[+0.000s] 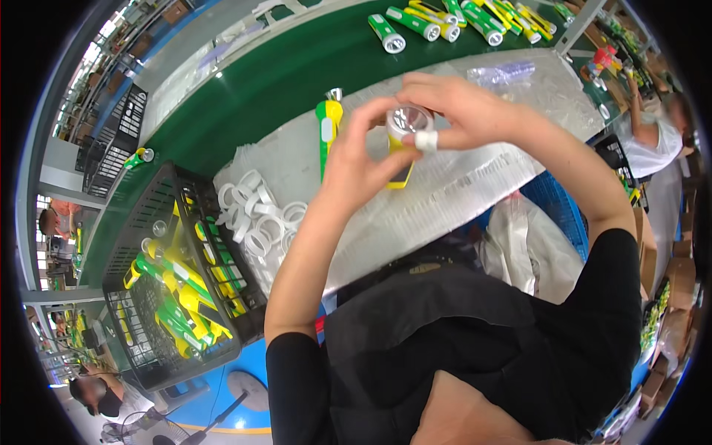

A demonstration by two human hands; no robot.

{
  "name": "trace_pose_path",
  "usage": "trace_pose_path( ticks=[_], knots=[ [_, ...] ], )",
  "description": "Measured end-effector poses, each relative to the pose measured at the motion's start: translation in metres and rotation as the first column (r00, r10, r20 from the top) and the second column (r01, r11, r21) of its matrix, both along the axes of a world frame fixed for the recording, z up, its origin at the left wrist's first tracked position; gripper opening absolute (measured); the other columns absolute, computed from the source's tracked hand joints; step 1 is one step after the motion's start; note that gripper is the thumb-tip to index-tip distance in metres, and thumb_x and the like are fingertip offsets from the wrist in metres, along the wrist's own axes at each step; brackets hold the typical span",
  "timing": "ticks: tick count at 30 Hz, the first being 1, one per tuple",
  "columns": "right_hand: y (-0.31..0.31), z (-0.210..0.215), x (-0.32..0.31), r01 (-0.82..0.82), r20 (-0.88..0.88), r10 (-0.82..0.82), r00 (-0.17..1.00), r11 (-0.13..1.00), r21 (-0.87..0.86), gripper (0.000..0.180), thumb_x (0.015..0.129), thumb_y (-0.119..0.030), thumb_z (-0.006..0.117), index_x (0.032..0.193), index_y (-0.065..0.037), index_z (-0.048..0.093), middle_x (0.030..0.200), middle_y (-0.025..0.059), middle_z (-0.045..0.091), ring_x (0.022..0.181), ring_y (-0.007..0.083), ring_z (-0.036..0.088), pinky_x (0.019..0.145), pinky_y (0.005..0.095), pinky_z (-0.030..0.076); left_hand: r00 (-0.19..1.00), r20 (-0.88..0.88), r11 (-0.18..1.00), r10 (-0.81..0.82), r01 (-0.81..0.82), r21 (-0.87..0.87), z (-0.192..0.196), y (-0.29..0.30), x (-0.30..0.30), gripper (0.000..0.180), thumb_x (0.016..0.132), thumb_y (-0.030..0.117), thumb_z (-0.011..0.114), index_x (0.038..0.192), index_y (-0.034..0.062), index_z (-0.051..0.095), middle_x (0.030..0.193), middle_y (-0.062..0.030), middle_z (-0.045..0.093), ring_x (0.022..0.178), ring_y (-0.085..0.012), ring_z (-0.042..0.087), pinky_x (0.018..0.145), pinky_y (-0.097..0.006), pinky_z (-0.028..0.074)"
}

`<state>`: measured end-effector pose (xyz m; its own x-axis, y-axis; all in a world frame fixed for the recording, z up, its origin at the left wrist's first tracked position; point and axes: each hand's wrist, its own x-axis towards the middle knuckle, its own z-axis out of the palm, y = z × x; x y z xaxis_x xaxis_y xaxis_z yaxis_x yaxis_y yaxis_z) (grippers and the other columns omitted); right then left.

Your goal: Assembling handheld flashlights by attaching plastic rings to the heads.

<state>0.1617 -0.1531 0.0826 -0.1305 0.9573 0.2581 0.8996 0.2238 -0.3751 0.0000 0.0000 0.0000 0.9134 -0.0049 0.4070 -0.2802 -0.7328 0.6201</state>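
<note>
Both my hands meet on a yellow and green flashlight [403, 172] held upright above the white worktop [460, 193]. My left hand [357, 159] grips its body from the left. My right hand [452, 111], one finger wrapped in white tape, presses on the round clear lens cap [407, 119] at its head. A second green and yellow flashlight [327, 130] lies on the worktop just left of my hands. A heap of white plastic rings [258, 221] lies further left.
A black crate [119, 259] of flashlight bodies stands at the left. The green conveyor belt [274, 74] carries several finished flashlights [445, 21] at the top. Clear plastic pieces [504, 73] lie at the back right. Other people work at the right and lower left.
</note>
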Motion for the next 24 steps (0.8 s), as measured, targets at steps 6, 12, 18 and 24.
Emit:
trace_pose_path(
  ticks=[6, 12, 18, 24],
  knots=[
    [-0.03, 0.026, -0.026, -0.08, -0.167, 0.11, 0.98, 0.982, 0.173, 0.04, 0.085, -0.038, 0.066, 0.107, -0.006, 0.058, 0.081, 0.0075, 0.057, 0.067, 0.0292, 0.06, 0.057, 0.0363, 0.047, 0.726, -0.356, 0.601, -0.588, 0.098, -0.793, 0.037, -0.021, -0.028, 0.101, 0.072, 0.022, 0.085, 0.152, 0.0108, 0.024, 0.126, -0.0181, 0.059, 0.117, -0.0269, 0.058, 0.1, -0.04, 0.044],
    [0.03, -0.042, 0.034, 0.319, -0.133, -0.291, 0.948, 0.845, 0.428, 0.032, 0.093, -0.04, 0.054, 0.107, -0.013, 0.063, 0.088, 0.0097, 0.069, 0.071, 0.0317, 0.066, 0.06, 0.0377, 0.052, 0.969, -0.207, 0.931, 0.137, -0.197, -0.306, 0.021, 0.003, 0.038, 0.074, 0.078, 0.025, 0.077, 0.14, 0.0059, 0.04, 0.116, -0.0235, 0.062, 0.103, -0.0394, 0.062, 0.091, -0.044, 0.049],
    [0.145, -0.089, 0.099, 0.683, -0.36, -0.583, 0.728, 0.576, 0.449, 0.03, 0.093, -0.035, 0.058, 0.111, -0.011, 0.06, 0.095, 0.0138, 0.067, 0.08, 0.0325, 0.067, 0.069, 0.0399, 0.053, 0.702, 0.309, 0.679, 0.642, -0.707, 0.196, -0.017, 0.089, 0.051, 0.083, 0.077, 0.035, 0.079, 0.14, 0.0007, 0.037, 0.121, -0.0275, 0.057, 0.112, -0.039, 0.057, 0.093, -0.045, 0.047],
    [0.177, -0.133, 0.137, 0.708, 0.056, -0.798, 0.599, 0.562, 0.427, 0.037, 0.083, -0.034, 0.068, 0.108, -0.007, 0.062, 0.105, 0.0168, 0.064, 0.098, 0.0339, 0.061, 0.08, 0.0444, 0.05, 0.703, -0.288, 0.759, 0.65, -0.587, 0.281, -0.038, 0.079, 0.025, 0.081, 0.08, 0.037, 0.074, 0.142, 0.0014, 0.036, 0.102, -0.0248, 0.065, 0.092, -0.0395, 0.065, 0.078, -0.045, 0.052]
  ],
)
